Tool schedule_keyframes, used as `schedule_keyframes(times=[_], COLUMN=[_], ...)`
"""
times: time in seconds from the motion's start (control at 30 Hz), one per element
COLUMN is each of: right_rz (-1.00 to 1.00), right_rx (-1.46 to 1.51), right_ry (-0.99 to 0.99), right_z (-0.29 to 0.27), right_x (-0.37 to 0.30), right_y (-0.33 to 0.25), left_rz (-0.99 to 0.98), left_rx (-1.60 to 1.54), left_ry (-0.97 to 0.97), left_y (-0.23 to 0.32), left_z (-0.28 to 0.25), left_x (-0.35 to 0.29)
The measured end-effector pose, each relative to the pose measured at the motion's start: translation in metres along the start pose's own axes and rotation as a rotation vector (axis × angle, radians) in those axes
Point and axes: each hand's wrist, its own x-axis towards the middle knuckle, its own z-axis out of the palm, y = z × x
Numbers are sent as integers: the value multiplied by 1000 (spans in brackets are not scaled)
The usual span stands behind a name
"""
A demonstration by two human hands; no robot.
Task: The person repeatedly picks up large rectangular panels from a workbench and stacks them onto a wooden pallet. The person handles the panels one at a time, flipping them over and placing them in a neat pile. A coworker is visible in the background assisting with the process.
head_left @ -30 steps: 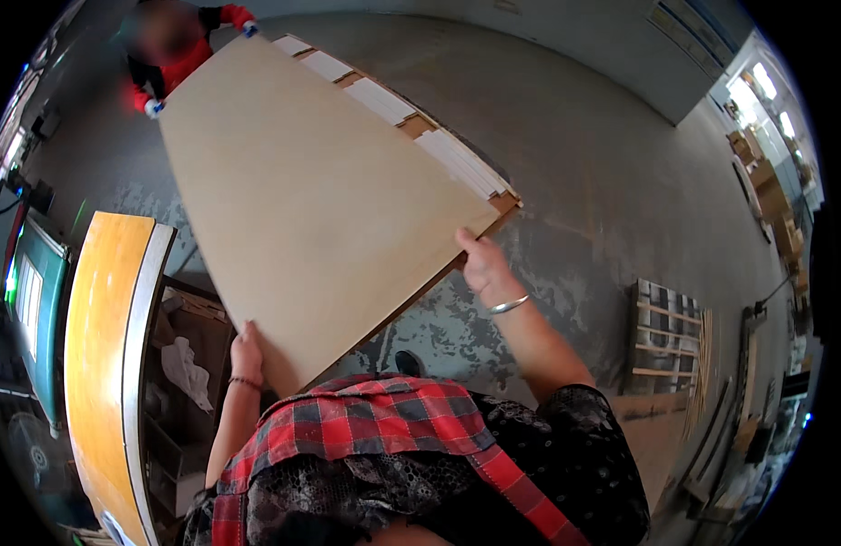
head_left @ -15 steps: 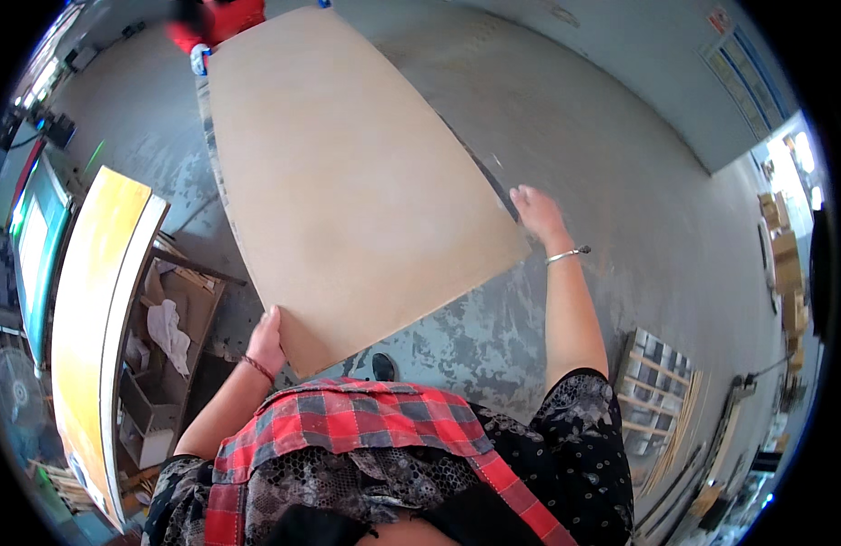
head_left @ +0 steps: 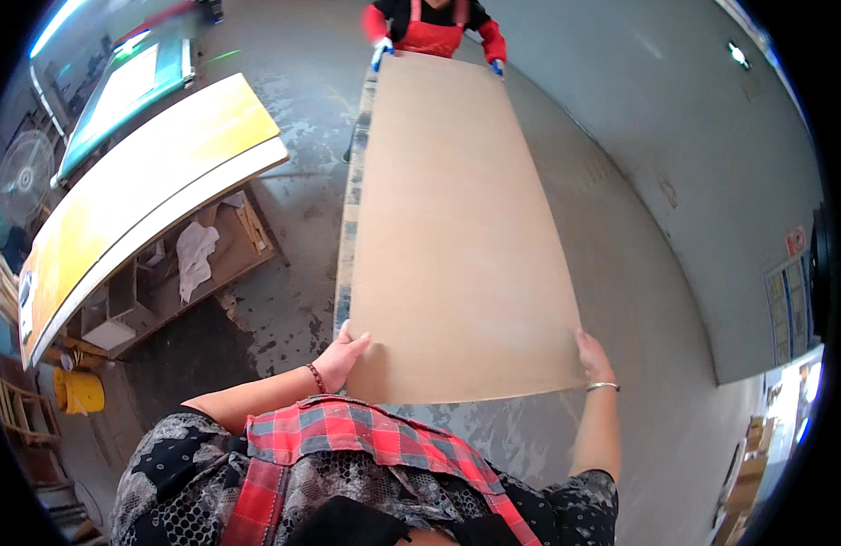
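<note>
A large flat tan board stretches away from my waist. My left hand grips its left edge close to the near corner, thumb on top and fingers hidden beneath. On the opposite edge, my right hand holds the board near the right corner, its thumb against the rim and its other fingers mostly out of sight. A pallet-like strip with dark and pale bands shows along the board's left side, lower down. At the far end, a co-worker in a red apron holds both corners with gloved hands.
To the left stands a workbench with a yellow-and-white top; its shelf holds a white cloth and wood scraps. A yellow bucket sits near its end. Beyond is a green-framed table. A grey wall runs along the right.
My right hand, earlier raised at the board's right edge, now grips that edge nearer the corner. My left hand keeps its hold. The view has turned left, bringing the co-worker further into sight.
</note>
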Motion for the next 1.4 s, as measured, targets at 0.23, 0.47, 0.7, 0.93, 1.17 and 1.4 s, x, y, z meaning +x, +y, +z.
schedule_keyframes(times=[0.23, 0.47, 0.7, 0.93, 1.17, 1.4], right_rz=[-145, -336, -248, -54, 223, 227], right_rx=[-34, -283, -98, 8, 425, 638], right_ry=[83, 90, -5, -171, -479, -397], right_z=[-19, 198, 545, 714, 776, 830], right_x=[-110, -220, -183, -153, -131, -78], right_y=[-157, -232, -192, -182, -175, -301], left_rz=[-60, 207, 199, 191, 201, 223], left_rx=[-134, 19, 246, 266, 449, 766], left_ry=[-108, 94, 367, 535, 730, 809], left_y=[76, 160, 216, 222, 217, 320], left_z=[-39, -231, -495, -632, -692, -701], left_x=[-58, -159, -234, -239, -236, -234])
